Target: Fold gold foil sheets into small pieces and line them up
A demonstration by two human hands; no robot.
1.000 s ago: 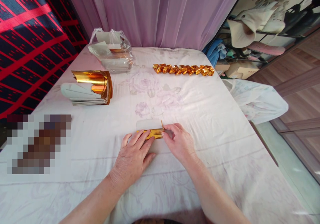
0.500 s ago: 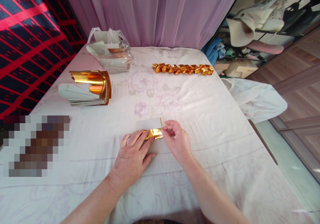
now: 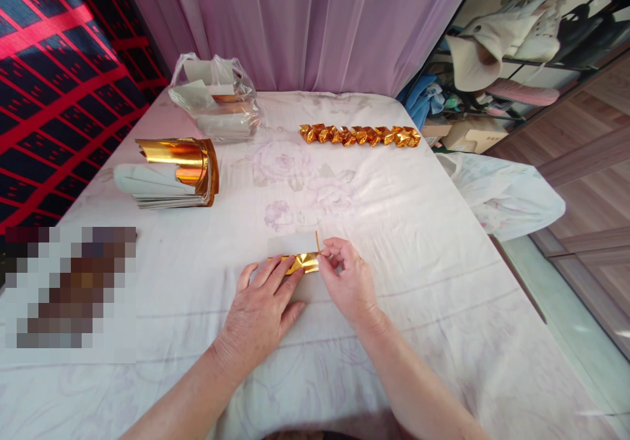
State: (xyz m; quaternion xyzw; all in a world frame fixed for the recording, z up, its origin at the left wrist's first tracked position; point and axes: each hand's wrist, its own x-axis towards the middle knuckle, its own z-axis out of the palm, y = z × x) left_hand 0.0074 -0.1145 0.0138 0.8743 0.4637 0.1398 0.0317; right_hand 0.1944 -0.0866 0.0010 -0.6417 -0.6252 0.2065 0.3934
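Observation:
A small sheet of gold foil paper (image 3: 304,261), white on its back, lies partly folded on the table near me. My left hand (image 3: 263,305) lies flat with its fingers pressing the gold fold down. My right hand (image 3: 344,277) pinches the sheet's right end between thumb and fingertips, and a thin gold corner stands up there. Further back, a row of several folded gold pieces (image 3: 361,136) lies in a line.
A stack of gold foil sheets (image 3: 167,174) with curled tops sits at the left. Behind it is a clear plastic bag (image 3: 216,99) of more sheets. The white flowered cloth (image 3: 403,230) covers the table. A rack with hats stands at the right.
My right hand has shifted slightly up and left, its fingers closing tighter on the paper's right end. The left hand stays pressed in place.

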